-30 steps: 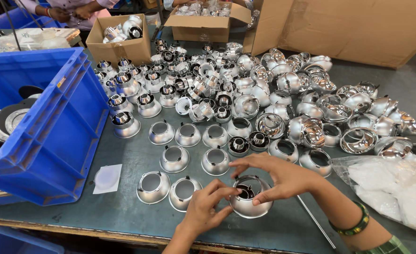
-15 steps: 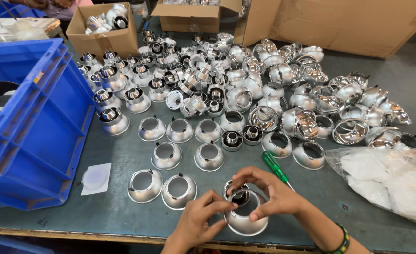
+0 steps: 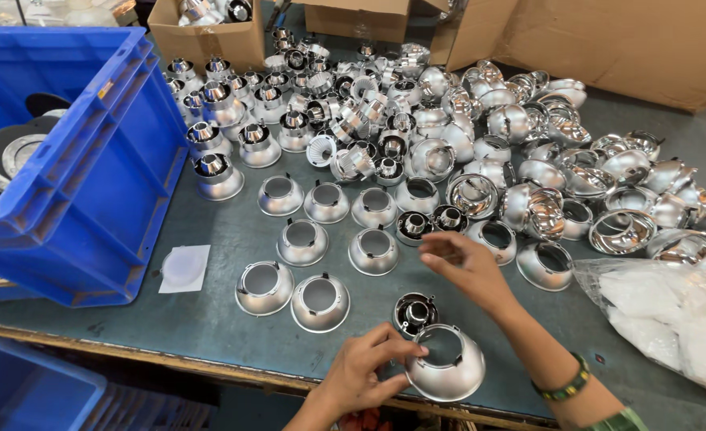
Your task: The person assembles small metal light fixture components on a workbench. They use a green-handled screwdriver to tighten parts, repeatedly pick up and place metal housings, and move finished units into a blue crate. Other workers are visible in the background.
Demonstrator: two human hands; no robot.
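My left hand [image 3: 365, 373] grips a silver cone-shaped reflector cup [image 3: 449, 372] by its narrow rim, near the table's front edge. Just above it on the table sits a small dark-centred chrome insert [image 3: 414, 311]. My right hand [image 3: 465, 267] hovers over the table behind it, fingers loosely curled and holding nothing, close to a reflector with an insert [image 3: 414, 227]. Several more silver cups stand upside down in rows, such as one [image 3: 319, 302] left of the insert.
A big blue crate [image 3: 89, 183] stands at the left. A heap of chrome reflectors [image 3: 481, 136] fills the back of the table. Cardboard boxes [image 3: 209, 40] line the far edge. A clear bag of white parts [image 3: 672, 319] lies at the right; a white disc [image 3: 184, 267] near the crate.
The insert has come off the cup and now sits on the table. My right hand has lifted away from the cup toward the rows; my left hand keeps hold of the cup.
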